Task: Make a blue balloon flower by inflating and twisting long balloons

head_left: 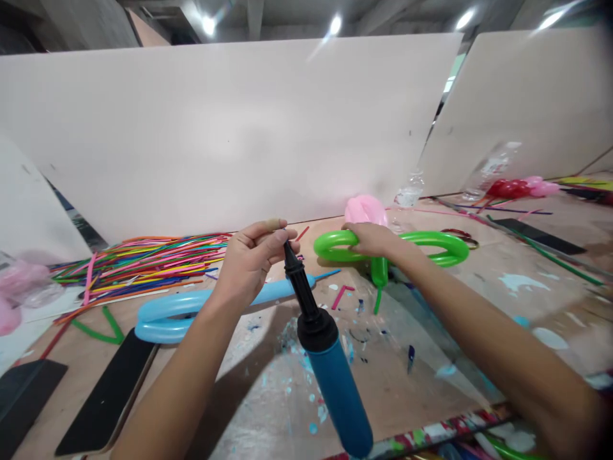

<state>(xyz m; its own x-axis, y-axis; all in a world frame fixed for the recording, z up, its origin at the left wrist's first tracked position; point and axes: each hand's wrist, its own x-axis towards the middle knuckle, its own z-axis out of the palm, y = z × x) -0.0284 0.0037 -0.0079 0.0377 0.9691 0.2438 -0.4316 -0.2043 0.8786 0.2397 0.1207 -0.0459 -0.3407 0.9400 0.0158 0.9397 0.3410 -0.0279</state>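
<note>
Held the blue pump (340, 390) front and centre over the worktop (393, 390), pinched at its black nozzle (302, 287) by the left hand (251, 252)! Could not make out any balloon at the tip! Looked busy with the nozzle step; seemed to call for a steady pinch! Gripped the green balloon (379, 271) in the right hand (373, 239), just below the pink balloon (366, 209), with the light-blue balloon (167, 306) opposite, partly behind the left forearm (191, 364)

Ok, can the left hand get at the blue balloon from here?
Probably yes: the blue balloon lies near the left hand and nothing seems to rest on it, though that hand is busy at the pump.
</note>
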